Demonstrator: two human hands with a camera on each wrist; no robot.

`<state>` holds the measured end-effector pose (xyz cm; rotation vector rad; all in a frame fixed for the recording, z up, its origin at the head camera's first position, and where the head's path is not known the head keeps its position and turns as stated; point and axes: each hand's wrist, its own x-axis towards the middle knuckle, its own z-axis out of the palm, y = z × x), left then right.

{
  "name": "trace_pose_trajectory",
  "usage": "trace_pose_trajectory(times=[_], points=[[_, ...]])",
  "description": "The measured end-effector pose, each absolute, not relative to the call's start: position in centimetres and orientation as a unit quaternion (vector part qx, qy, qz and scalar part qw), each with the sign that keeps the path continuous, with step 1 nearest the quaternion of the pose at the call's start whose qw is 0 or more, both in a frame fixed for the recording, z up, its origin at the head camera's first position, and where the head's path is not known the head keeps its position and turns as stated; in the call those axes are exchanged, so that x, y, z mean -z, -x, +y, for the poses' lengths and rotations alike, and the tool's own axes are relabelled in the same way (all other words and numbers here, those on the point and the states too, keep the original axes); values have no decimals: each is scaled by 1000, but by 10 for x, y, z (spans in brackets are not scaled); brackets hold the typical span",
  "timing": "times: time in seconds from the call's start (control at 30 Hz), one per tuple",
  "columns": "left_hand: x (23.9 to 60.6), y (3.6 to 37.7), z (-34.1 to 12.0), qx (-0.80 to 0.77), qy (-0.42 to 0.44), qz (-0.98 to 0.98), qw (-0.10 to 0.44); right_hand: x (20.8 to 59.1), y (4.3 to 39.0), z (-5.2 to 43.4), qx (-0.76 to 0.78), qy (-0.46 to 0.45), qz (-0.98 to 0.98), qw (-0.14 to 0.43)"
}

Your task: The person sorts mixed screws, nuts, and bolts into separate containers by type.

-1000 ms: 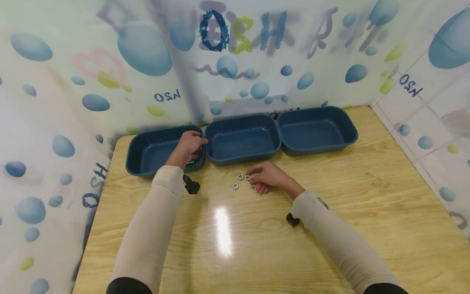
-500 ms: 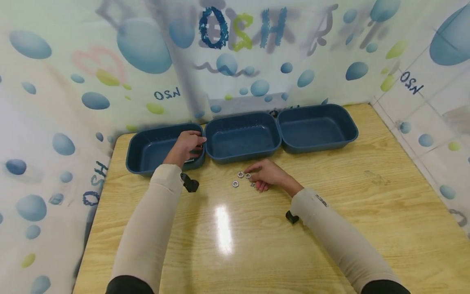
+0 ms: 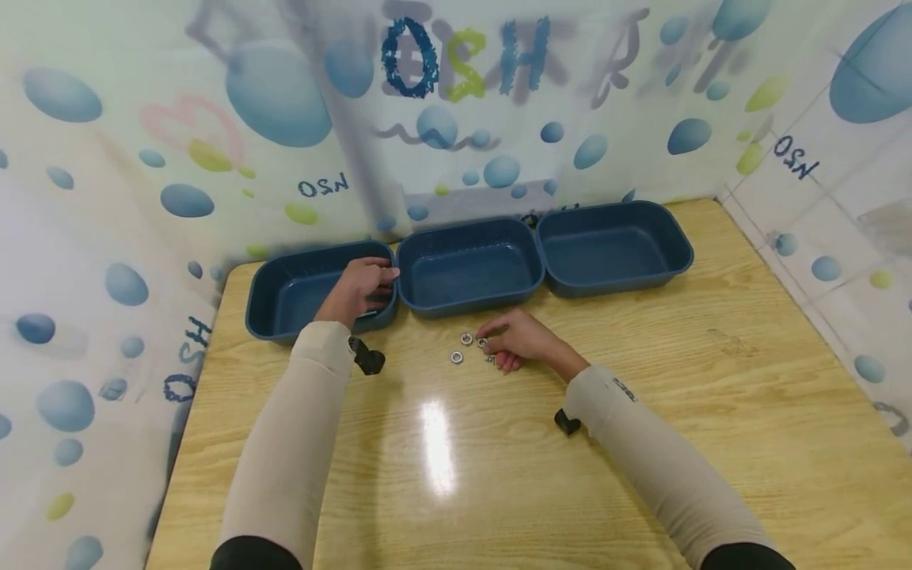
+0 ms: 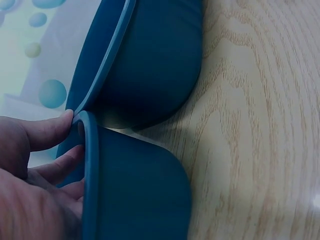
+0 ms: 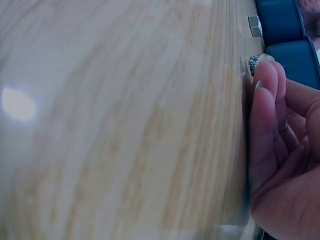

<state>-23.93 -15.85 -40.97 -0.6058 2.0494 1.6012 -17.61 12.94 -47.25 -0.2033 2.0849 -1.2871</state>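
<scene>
Small silver metal nuts (image 3: 466, 339) lie loose on the pale wooden counter (image 3: 641, 443), right at the fingertips of the right hand (image 3: 518, 340). That grip is curled, forefinger and thumb closing on one nut (image 3: 482, 342) at its tip; whether the nut is already lifted I cannot tell. Two more sit just beyond the fingertips, one (image 3: 457, 358) a little nearer the person, and another small piece lies half hidden under the fingers. In the right wrist view one nut (image 5: 254, 26) shows farther out past the fingertips (image 5: 264, 75), close to the dark blue plastic trays.

The left hand (image 3: 359, 286) grips the rim of the left dark blue plastic tray (image 3: 285, 269), fingers inside the wall and thumb (image 4: 47, 131) over the edge where it meets the middle dark blue plastic tray (image 3: 466, 273). Beyond that, away from the left grip, stands the right dark blue plastic tray (image 3: 613, 249), touching the middle one.

Judging by how things lie, the work is near its start: the middle and right trays look bare, what shows of the left tray's floor also looks bare, and every nut in view rests on the counter beside the right grip.
</scene>
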Motion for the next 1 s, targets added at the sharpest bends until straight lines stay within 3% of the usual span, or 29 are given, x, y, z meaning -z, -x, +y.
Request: trace_pose_trajectory(times=[0.5, 0.8, 1.0], points=[[411, 238, -160, -581, 210, 752, 229, 452, 180, 130, 493, 108, 796, 334], [409, 238, -158, -575, 210, 757, 226, 405, 201, 127, 535, 97, 795, 270], [408, 238, -158, -573, 216, 757, 230, 395, 219, 130, 537, 67, 802, 252]])
